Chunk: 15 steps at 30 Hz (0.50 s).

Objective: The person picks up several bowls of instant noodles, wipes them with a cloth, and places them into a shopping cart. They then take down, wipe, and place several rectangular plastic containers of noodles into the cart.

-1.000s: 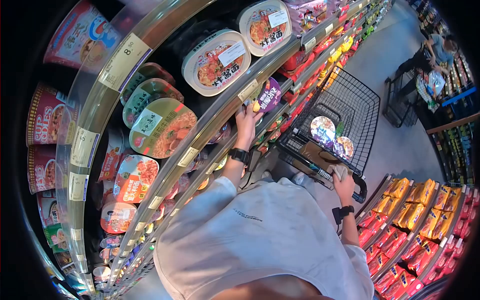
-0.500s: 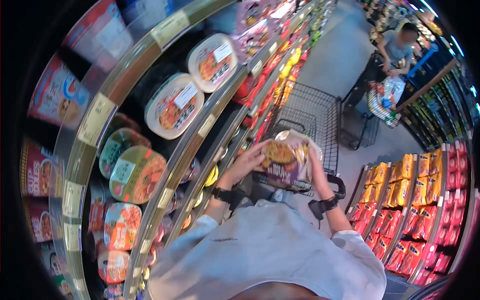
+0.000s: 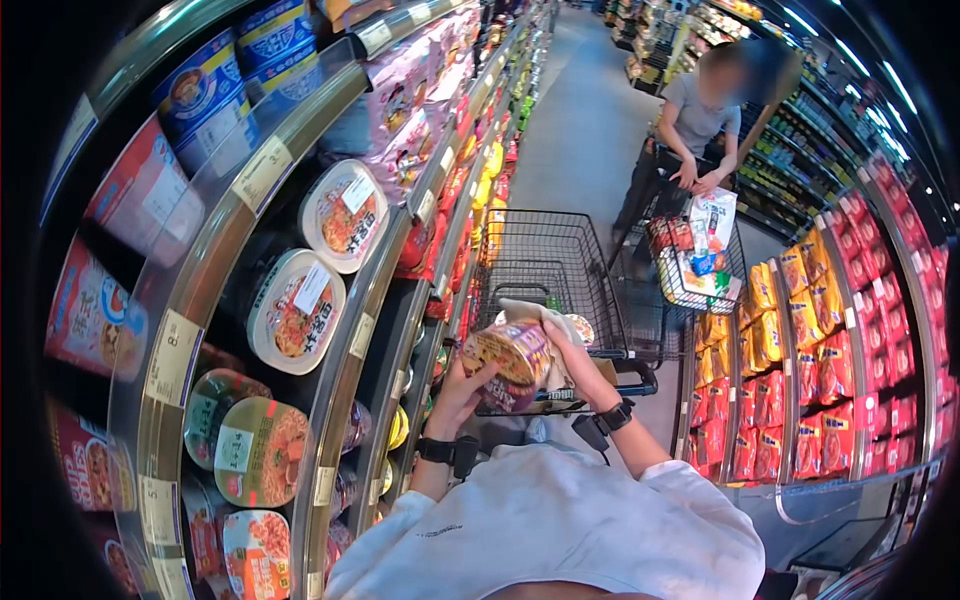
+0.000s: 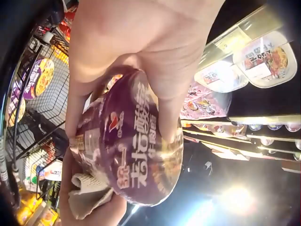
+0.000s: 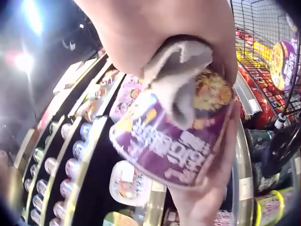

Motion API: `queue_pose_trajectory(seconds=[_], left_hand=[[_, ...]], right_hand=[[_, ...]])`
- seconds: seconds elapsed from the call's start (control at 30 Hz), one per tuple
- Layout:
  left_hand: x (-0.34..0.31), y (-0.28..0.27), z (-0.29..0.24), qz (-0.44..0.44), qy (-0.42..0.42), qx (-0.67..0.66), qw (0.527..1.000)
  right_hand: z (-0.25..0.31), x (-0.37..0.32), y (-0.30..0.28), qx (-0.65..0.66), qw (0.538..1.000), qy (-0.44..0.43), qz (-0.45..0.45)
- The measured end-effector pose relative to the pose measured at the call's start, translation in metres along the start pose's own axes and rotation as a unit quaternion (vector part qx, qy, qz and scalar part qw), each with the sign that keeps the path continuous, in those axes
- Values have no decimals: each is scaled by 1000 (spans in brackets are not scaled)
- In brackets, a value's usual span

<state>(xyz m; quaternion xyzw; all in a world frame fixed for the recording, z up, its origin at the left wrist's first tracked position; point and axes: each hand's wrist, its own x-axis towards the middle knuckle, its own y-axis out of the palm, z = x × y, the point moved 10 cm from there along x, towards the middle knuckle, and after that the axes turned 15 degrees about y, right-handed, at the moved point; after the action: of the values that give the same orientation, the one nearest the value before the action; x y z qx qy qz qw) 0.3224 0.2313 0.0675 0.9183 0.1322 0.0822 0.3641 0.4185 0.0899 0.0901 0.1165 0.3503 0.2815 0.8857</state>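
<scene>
Over the near end of the cart, my left hand (image 3: 460,392) grips a purple instant noodle bowl (image 3: 508,352), thumb and fingers around its side. In the left wrist view the bowl (image 4: 136,141) is tilted, its printed wall turned to the camera. My right hand (image 3: 578,368) holds a folded beige cloth (image 5: 181,70) against the far side of the bowl. The cloth overlaps part of the lid, which carries a picture of noodles, in the right wrist view. Similar noodle bowls (image 4: 42,77) sit in the shopping cart (image 3: 545,245).
Shelves of packaged noodles, with white tubs (image 3: 297,312) and a green-lidded tub (image 3: 262,452), line the left side. A person (image 3: 700,120) stands ahead behind a loaded cart (image 3: 690,262). Racks of red and yellow packets (image 3: 825,370) stand on the right.
My left hand has brought the noodle bowl from the left shelf to in front of my body. My right hand, with the cloth, has left the cart handle and come to the bowl.
</scene>
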Motion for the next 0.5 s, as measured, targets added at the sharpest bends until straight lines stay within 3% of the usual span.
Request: queue_pose_trajectory(seconds=[0.03, 0.1, 0.13, 0.17, 0.23, 0.3, 0.37, 0.43, 0.5], left_hand=[[0, 2, -1, 8, -7, -3, 1000], [5, 1, -24, 42, 83, 192, 977], [4, -7, -29, -9, 82, 186, 979], [2, -9, -27, -7, 78, 183, 980], [-4, -48, -36, -165, 131, 139, 968], [-8, -49, -42, -159, 136, 132, 969], [-17, -25, -57, -165, 140, 27, 976], [-28, -19, -59, -145, 140, 15, 979], [-35, -30, -61, -131, 170, 89, 973]], right_hand=[[2, -3, -3, 4, 1000, -4, -9], [3, -9, 15, -46, 997, -16, 66], [8, -23, 23, -47, 997, -20, 55], [-1, -19, 19, -46, 998, -19, 50], [-8, -12, 3, -139, 985, -93, -45], [-25, -14, 11, -116, 989, -80, -51], [-38, -12, 20, -35, 997, -56, -43], [-41, -8, 29, -24, 998, -62, -23], [-47, -7, 42, -55, 998, -22, 32]])
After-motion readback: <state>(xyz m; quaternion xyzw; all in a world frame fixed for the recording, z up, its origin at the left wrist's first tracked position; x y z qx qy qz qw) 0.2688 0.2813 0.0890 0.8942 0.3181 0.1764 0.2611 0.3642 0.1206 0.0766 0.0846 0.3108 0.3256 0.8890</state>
